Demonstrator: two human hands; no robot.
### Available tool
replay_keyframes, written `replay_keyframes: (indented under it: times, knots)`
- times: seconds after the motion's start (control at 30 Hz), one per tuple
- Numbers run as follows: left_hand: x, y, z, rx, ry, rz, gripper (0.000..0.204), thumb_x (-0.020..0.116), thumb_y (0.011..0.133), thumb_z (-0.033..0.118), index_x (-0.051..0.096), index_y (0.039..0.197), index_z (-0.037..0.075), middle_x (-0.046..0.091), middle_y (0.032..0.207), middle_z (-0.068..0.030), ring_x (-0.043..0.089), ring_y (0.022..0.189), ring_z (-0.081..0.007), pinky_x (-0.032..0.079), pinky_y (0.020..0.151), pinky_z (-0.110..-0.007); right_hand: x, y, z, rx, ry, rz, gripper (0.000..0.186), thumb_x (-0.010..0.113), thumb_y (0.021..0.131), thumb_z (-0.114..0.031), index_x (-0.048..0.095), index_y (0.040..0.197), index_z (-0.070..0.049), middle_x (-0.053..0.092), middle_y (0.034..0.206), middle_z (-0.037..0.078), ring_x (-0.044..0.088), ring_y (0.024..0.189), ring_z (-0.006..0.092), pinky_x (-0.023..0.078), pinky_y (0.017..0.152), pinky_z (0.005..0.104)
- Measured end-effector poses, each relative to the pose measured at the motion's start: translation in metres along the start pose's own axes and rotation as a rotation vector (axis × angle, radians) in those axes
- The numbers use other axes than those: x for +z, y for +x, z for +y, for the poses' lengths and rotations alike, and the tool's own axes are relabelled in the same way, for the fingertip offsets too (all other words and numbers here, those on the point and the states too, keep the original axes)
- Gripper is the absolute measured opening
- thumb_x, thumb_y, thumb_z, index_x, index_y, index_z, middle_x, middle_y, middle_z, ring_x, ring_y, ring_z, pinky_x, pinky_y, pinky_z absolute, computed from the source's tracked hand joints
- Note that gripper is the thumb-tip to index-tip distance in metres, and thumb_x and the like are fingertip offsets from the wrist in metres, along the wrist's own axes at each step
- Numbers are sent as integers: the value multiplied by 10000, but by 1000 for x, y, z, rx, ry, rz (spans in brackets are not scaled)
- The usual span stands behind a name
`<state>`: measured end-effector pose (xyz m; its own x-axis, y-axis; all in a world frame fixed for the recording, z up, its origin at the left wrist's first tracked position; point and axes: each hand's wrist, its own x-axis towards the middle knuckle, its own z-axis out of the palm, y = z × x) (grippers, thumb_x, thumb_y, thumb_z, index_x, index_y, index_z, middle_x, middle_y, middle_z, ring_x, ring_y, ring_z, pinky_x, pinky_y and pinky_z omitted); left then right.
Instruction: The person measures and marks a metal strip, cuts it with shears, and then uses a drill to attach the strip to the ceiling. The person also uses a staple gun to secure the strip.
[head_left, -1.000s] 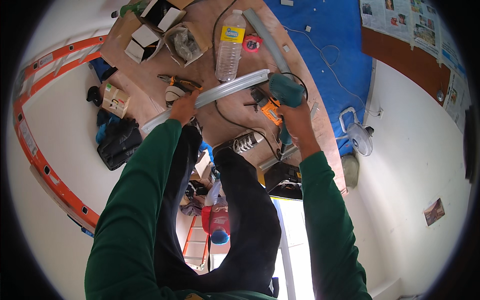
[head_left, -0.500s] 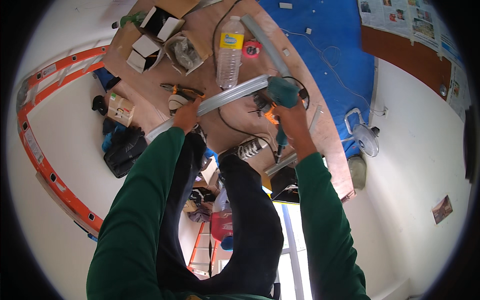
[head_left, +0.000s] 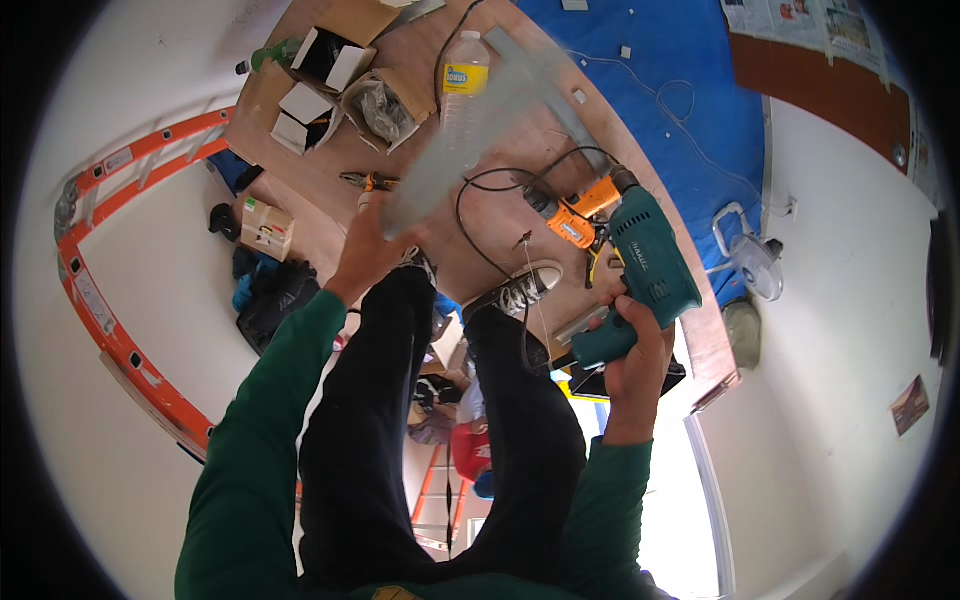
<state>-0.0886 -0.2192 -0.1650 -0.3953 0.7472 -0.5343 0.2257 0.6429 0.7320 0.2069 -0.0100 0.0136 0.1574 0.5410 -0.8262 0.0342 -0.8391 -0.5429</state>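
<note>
A long grey metal channel [head_left: 430, 180], smeared by motion, slants up and away from my left hand [head_left: 370, 245], which is closed round its near end. My right hand [head_left: 640, 365] grips the handle of a teal corded power drill [head_left: 655, 265], its chuck pointing away. Beside the drill's front, an orange-and-black power tool [head_left: 572, 225] lies on the wooden board [head_left: 490, 235]. Pliers with orange-and-black handles [head_left: 370, 181] rest near my left hand. Behind the channel stands a clear plastic bottle [head_left: 466, 80] with a yellow label, partly covered.
Open cartons [head_left: 395, 110] stand at the far left of the board. Another metal channel [head_left: 575, 125] lies along its right side. My shoe [head_left: 525, 288] is on the board. An orange ladder [head_left: 140, 370] is at left, a fan [head_left: 758, 270] at right. Below, a person in red [head_left: 470, 450] shows.
The channel's far end has swung up and away from the drill. My right hand has come nearer and right, turning the drill side-on. The orange tool now shows more fully.
</note>
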Motion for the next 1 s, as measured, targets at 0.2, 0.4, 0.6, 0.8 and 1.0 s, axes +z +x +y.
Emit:
replay_keyframes:
  times: [0.2,0.4,0.6,0.8,1.0]
  knots:
    - [-75,19,87,69,-895,543,332,764,1113,142,629,1409,74,707,1340,-81,700,1244,-202,583,1101,-387,-29,0,35,19,129,-51,504,755,893,-32,625,1379,9,695,1100,122,717,972,208,644,719,390]
    - [0,22,27,-251,-1346,436,320,774,1099,145,653,1382,56,738,1350,-107,707,1320,-229,545,1259,-477,-37,3,50,19,58,-52,484,767,914,-95,637,1373,-13,705,1143,118,732,989,222,635,733,399]
    - [142,27,-36,-303,-1642,500,409,759,1102,133,584,1442,-12,684,1387,-164,657,1386,-293,509,1312,-502,-28,41,59,35,-9,-130,437,775,891,-31,645,1308,-24,714,1055,91,723,846,186,629,669,332]
    - [208,29,-53,-373,-1764,734,470,730,1122,142,527,1471,-96,634,1444,-210,628,1409,-320,518,1302,-488,-12,96,61,-4,-232,-245,483,787,875,-92,629,1325,-14,712,1049,103,724,811,195,634,647,349]
    - [230,10,-72,-498,-1882,802,535,784,1085,124,523,1525,-33,655,1441,-174,657,1372,-283,563,1256,-433,13,118,57,-26,-341,-218,482,791,902,-77,604,1338,6,719,1086,140,754,854,219,655,639,368]
